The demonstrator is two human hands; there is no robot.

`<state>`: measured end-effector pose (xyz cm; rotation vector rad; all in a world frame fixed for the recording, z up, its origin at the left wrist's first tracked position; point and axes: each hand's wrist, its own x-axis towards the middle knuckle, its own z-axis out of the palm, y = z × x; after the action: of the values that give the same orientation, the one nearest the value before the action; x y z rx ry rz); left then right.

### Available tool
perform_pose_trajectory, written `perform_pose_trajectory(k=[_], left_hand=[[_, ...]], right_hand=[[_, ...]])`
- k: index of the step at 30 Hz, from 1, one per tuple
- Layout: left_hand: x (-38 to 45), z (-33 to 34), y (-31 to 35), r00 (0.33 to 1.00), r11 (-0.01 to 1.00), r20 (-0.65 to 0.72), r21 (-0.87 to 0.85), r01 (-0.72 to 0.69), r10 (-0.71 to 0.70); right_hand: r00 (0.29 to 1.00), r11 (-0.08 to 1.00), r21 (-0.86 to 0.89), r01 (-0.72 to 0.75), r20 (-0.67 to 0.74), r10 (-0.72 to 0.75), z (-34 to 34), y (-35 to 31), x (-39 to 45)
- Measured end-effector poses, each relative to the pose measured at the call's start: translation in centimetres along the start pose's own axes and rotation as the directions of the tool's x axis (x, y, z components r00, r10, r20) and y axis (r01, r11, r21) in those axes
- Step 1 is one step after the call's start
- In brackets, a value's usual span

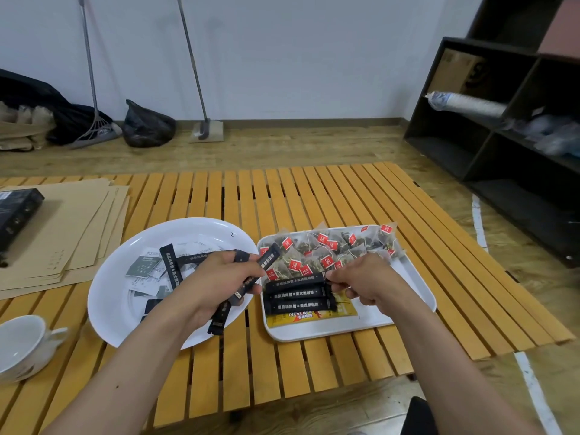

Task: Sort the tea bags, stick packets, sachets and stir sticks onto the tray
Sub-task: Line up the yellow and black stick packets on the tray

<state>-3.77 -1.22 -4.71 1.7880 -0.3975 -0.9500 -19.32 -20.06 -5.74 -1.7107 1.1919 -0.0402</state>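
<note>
A white rectangular tray (414, 277) holds several tea bags with red tags (326, 243) along its far side. Three black stick packets (298, 293) lie side by side on it, over a yellow sachet (314, 317). My right hand (364, 277) pinches the right end of the farthest of those packets. My left hand (216, 277) grips a bunch of black stick packets (270, 257) over the gap between tray and bowl. The white round bowl (119, 296) on the left holds more black stick packets (168, 262) and small grey and white sachets (142, 268).
A white cup on a saucer (22, 343) stands at the left front edge. Brown paper sheets (72, 233) with a black box (15, 211) lie at the far left. A dark shelf unit (502, 127) stands at the right; brooms and bags line the wall.
</note>
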Motion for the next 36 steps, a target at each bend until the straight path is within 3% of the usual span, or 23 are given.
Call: perform_pose_trajectory(k=[6,9,11,15,19,22,24,27,33,36], left_hand=[[-0.1,-0.5,-0.3,0.999,0.999,0.018,-0.001,-0.043,0.043],[-0.2,-0.5,-0.3,0.999,0.999,0.010,-0.002,-0.051,0.051],[-0.4,-0.3,-0.1,0.999,0.999,0.008,0.002,-0.052,0.052],[-0.6,0.1,0.1,0.998,0.999,0.042,0.001,-0.053,0.053],[-0.9,-0.1,0.4,0.998,0.999,0.060,-0.021,-0.032,0.033],[-0.8,-0.2,0.6,0.999,0.990,0.001,-0.134,-0.043,0.043],[-0.7,-0.1,0.6,0.996,0.975,-0.044,-0.205,-0.081,0.074],[-0.8,0.3,0.6,0.987,0.978,-0.084,-0.150,-0.148,0.136],[-1.6,1.1,0.8,0.985,0.986,0.022,-0.004,-0.169,0.169],[-1.7,1.6,0.7,0.979,0.982,0.076,0.010,-0.191,0.190]], right_hand=[[0.993,0.991,-0.117,0.059,-0.092,-0.070,-0.2,0.0,0.1],[0.976,0.981,-0.040,0.191,-0.102,-0.194,-0.5,0.1,-0.5],[0.964,0.957,0.115,0.265,-0.016,-0.265,-0.3,-0.2,-1.4],[0.939,0.932,0.298,0.208,0.206,-0.275,0.5,-0.9,-2.2],[0.946,0.935,0.305,0.180,0.207,-0.250,0.1,-0.8,-1.9],[0.953,0.943,0.290,0.161,0.204,-0.225,-0.6,-0.7,-2.0],[0.933,0.966,0.183,0.180,0.280,-0.227,-0.5,-0.7,-2.4],[0.889,0.968,0.059,0.245,0.384,-0.248,0.0,-0.9,-3.0],[0.918,0.920,0.283,0.270,0.213,-0.335,0.4,-1.6,-3.1],[0.899,0.894,0.346,0.286,0.225,-0.375,0.7,-1.7,-3.1]])
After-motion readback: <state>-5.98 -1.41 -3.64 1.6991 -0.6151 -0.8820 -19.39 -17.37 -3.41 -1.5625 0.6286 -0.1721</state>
